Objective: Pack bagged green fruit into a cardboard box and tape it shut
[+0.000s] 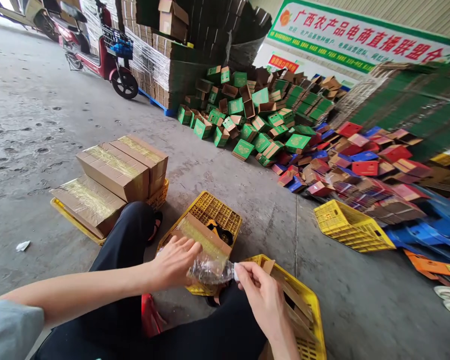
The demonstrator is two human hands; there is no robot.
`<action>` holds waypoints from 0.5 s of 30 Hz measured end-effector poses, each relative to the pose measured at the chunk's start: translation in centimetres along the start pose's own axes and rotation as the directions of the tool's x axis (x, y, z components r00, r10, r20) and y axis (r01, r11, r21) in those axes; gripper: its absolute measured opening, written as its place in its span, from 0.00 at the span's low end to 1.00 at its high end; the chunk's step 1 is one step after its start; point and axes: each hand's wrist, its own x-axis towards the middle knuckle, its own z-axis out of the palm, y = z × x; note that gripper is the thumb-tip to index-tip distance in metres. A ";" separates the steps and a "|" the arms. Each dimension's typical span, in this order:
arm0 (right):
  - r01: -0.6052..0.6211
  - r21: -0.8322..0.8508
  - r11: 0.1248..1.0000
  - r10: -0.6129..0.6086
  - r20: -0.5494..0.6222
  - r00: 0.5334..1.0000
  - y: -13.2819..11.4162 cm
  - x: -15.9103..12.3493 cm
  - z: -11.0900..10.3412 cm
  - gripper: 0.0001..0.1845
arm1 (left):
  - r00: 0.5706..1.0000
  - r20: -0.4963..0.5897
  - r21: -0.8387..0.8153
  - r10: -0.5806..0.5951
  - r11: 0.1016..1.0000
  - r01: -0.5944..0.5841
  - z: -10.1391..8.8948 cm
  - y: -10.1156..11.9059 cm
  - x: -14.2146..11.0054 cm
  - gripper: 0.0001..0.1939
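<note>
A clear plastic bottle (pixel 209 270) lies sideways between my hands, above my lap. My left hand (pixel 178 262) is wrapped round the bottle's body. At its neck, the fingers of my right hand (pixel 262 292) are closed on the white bottle cap (pixel 236 271); whether the cap is still screwed on, I cannot tell. Just beyond the bottle, a taped cardboard box (pixel 206 239) rests on an upturned yellow crate (pixel 203 201). A tape dispenser (pixel 220 231) with a yellow-orange part sits behind that box.
Taped cartons (pixel 114 167) are stacked on yellow crates at the left. A yellow crate with cardboard (pixel 315 320) stands by my right knee. Another yellow crate (pixel 333 220) is farther right. Green boxes (pixel 243 148) and red and blue boxes (pixel 364 168) lie heaped behind. A red scooter (pixel 97 60) is parked back left.
</note>
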 end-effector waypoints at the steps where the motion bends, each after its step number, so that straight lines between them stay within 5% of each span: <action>1: -0.037 0.040 0.999 0.039 -0.061 0.997 0.9 0.3 0.7 0.26 | 0.999 -0.045 0.068 -0.001 0.998 0.004 0.5 0.0 0.7 0.26; 5: -0.136 0.194 0.971 0.183 -0.246 0.952 3.9 0.3 3.1 0.35 | 0.994 -0.086 0.157 0.073 0.986 -0.059 2.0 -0.4 3.2 0.24; 8: -0.169 0.323 0.931 0.234 -0.175 0.956 4.1 -1.4 3.7 0.37 | 0.983 -0.076 0.093 0.166 0.983 -0.159 2.6 -0.5 3.8 0.29; 10: -0.189 0.306 0.933 0.240 -0.140 0.961 3.8 -3.5 3.0 0.35 | 0.960 -0.055 -0.027 0.273 0.961 -0.275 2.7 -0.4 3.5 0.38; 13: -0.211 0.166 0.963 0.258 -0.352 0.900 3.6 -8.4 0.4 0.31 | 0.885 -0.015 -0.265 0.465 0.852 -0.452 2.3 0.2 2.7 0.56; 15: -0.223 0.027 0.974 0.204 -0.517 0.831 3.8 -13.0 -1.7 0.29 | 0.814 0.008 -0.407 0.581 0.746 -0.528 1.9 0.8 2.2 0.59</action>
